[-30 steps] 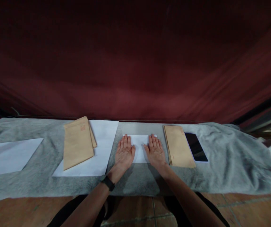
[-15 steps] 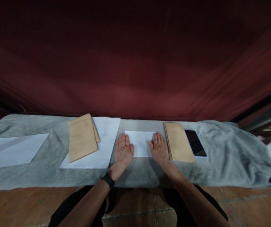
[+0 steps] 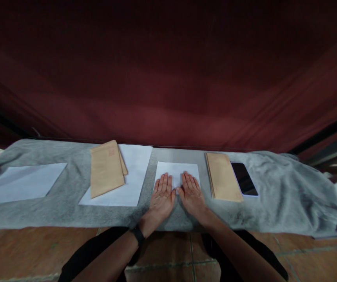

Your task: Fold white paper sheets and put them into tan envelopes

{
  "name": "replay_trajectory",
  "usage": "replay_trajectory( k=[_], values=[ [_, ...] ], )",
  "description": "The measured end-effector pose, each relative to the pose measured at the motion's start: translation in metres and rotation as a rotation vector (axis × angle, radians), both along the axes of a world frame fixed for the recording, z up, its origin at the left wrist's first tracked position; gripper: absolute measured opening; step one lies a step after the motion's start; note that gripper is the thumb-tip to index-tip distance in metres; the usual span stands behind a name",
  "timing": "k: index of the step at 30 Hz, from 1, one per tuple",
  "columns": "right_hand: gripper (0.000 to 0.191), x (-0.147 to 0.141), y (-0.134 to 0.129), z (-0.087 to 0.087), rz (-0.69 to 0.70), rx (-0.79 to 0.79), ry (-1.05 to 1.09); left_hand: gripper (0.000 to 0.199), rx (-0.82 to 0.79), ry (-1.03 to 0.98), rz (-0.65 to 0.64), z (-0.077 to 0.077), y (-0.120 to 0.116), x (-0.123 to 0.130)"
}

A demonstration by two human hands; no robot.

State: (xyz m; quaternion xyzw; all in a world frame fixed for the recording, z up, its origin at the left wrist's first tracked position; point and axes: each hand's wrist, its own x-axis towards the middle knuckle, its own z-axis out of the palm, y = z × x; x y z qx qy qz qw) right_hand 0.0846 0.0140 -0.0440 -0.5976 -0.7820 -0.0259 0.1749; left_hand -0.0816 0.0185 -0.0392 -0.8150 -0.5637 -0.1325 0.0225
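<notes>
A white sheet of paper [image 3: 176,168], small and probably folded, lies in front of me on the grey cloth. My left hand [image 3: 162,196] rests flat on its near left part, palm down, with a dark band on the wrist. On the near right part lies my right hand [image 3: 191,194], also flat, its thumb almost meeting the left thumb. Both hands hold nothing, and they cover the paper's near edge. Just right of the paper is a stack of brown envelopes [image 3: 224,178].
A phone [image 3: 244,179] lies beside the right-hand stack. To the left, more brown envelopes [image 3: 106,172] overlap a larger white sheet [image 3: 134,172]. Another white sheet [image 3: 21,182] is at the far left. The grey cloth [image 3: 286,188] ends at a dark red wall [image 3: 168,109].
Both hands have moved inward and nearer to me, from the paper's left and right edges to its near part. The thumbs have come close together.
</notes>
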Motion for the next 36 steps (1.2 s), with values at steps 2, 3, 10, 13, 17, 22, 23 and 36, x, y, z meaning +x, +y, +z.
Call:
replay_trajectory(
  k=[2, 3, 10, 13, 17, 22, 23, 36],
  values=[
    [0.061, 0.005, 0.000, 0.000, -0.036, 0.018, -0.019, 0.061, 0.003, 0.004, 0.030, 0.001, 0.000, -0.003],
    [0.061, 0.007, 0.000, 0.000, -0.053, 0.025, -0.025, 0.061, 0.004, 0.007, 0.045, 0.002, 0.000, -0.004],
    [0.063, 0.024, -0.001, -0.004, -0.130, 0.068, -0.045, 0.060, -0.037, 0.054, 0.137, 0.012, 0.002, -0.014],
    [0.062, 0.029, 0.000, -0.002, -0.155, 0.074, -0.034, 0.059, -0.047, 0.057, 0.149, 0.023, 0.007, -0.013],
    [0.059, 0.025, 0.010, 0.007, -0.146, 0.012, -0.008, 0.057, -0.033, -0.005, 0.040, 0.035, 0.023, 0.001],
    [0.055, 0.007, 0.034, 0.015, -0.017, -0.124, 0.061, 0.056, -0.069, -0.060, -0.109, 0.027, 0.046, 0.021],
    [0.056, 0.005, 0.038, 0.015, -0.004, -0.140, 0.073, 0.057, -0.077, -0.059, -0.110, 0.023, 0.049, 0.023],
    [0.051, 0.028, 0.070, 0.013, -0.080, -0.107, 0.066, 0.058, -0.040, 0.005, 0.018, 0.012, 0.058, 0.007]
  ],
)
